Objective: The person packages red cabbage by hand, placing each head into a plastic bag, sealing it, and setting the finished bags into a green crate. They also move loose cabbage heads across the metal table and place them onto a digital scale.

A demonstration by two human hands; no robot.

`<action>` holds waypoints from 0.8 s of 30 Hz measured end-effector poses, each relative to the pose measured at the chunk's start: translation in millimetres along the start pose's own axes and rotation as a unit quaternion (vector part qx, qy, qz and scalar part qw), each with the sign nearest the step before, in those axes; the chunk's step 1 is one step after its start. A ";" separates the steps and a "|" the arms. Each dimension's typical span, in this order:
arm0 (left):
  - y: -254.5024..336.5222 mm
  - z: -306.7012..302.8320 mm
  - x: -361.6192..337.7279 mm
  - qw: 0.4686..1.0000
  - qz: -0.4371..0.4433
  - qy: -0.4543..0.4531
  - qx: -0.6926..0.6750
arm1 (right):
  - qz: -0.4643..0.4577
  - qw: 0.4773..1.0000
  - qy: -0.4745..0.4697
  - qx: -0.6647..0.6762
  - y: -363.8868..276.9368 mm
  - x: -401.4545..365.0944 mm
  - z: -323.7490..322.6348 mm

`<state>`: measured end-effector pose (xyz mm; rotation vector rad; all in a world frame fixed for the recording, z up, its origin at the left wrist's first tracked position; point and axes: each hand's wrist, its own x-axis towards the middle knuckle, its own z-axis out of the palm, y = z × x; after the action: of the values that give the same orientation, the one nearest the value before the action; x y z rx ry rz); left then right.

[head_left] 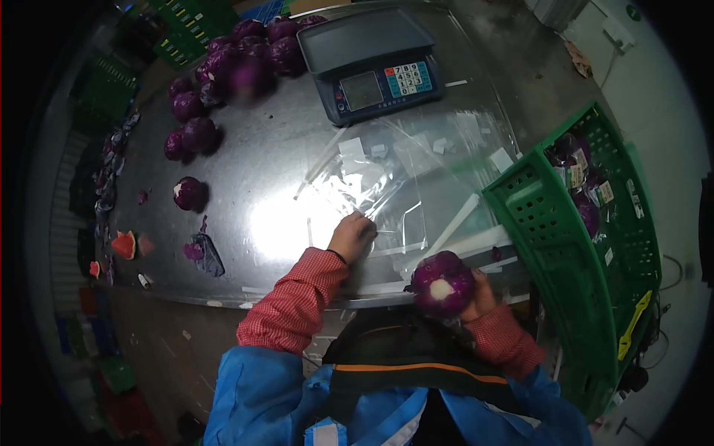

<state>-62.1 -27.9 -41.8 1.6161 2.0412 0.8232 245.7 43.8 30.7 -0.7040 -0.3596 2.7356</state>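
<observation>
A purple cabbage (pixel 442 285) with its pale cut stem facing up is held in my right hand (pixel 482 297) at the table's front edge. My left hand (pixel 354 236) rests at the near side of clear plastic film (pixel 401 186) spread on the metal table (pixel 245 163). Its fingers are curled and pressed together, and what they may hold is too small to make out. Beyond the film stands a digital scale (pixel 372 67) with a bare tray.
Several purple cabbages (pixel 286 56) are piled at the back left, with a lone one (pixel 190 193) nearer. A dark knife-like piece (pixel 208 255) and red scraps (pixel 124 244) lie left. At right, a green crate (pixel 550 215) holds wrapped, labelled cabbages (pixel 586 212).
</observation>
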 end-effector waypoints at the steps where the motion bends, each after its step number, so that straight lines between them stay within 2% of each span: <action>1: 0.2 -0.6 1.2 1.000 -0.009 0.008 -0.013 | 0.008 1.000 -0.001 0.004 1.0 2.9 2.9; 4: 15.8 -9.6 8.7 0.991 -0.103 0.005 -0.079 | 0.020 0.999 -0.014 -0.025 4.6 19.4 12.6; 5: 25.0 -15.6 12.8 0.990 -0.104 0.003 -0.096 | 0.004 0.998 -0.040 -0.047 6.4 27.8 18.0; 7: 42.9 -27.4 18.6 0.986 -0.107 -0.002 -0.130 | 0.009 0.997 -0.002 -0.071 4.7 41.2 38.8; 9: 47.6 -31.5 15.3 0.956 -0.122 -0.022 -0.268 | 0.001 0.994 0.048 -0.094 1.9 52.9 50.2; 11: 54.6 -35.9 7.8 0.920 -0.120 -0.047 -0.371 | -0.001 0.991 0.060 -0.121 -2.2 65.6 38.3; 13: 65.7 -32.2 -3.6 0.915 -0.113 -0.053 -0.384 | 0.022 0.980 0.083 -0.182 -14.6 68.9 44.7; 15: 82.4 -30.0 -10.5 0.918 -0.090 -0.067 -0.381 | 0.034 0.949 0.165 -0.266 -13.7 77.7 41.3; 17: 70.1 -20.5 -8.2 0.919 -0.107 0.010 -0.378 | 0.046 0.909 0.217 -0.352 -13.6 86.3 44.7; 18: 65.2 -18.2 -7.0 0.919 -0.114 0.047 -0.375 | 0.000 0.836 0.234 -0.496 -18.4 85.3 53.1; 19: 61.0 -25.6 -2.9 0.908 -0.124 0.083 -0.391 | -0.050 0.739 0.243 -0.626 -26.6 83.9 65.0; 20: 57.7 -33.9 -0.5 0.908 -0.129 0.083 -0.389 | -0.099 0.620 0.246 -0.738 -33.5 86.3 72.7; 21: 55.2 -41.2 -0.3 0.908 -0.136 0.083 -0.389 | -0.169 0.533 0.282 -0.780 -37.1 93.1 72.3; 24: 46.7 -48.7 0.6 0.884 -0.172 0.083 -0.426 | -0.314 0.435 0.261 -0.803 -37.0 133.5 41.2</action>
<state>-59.4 -29.7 25.5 0.6903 1.6012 1.4709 121.2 116.6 19.9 -1.2095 -2.3938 0.5688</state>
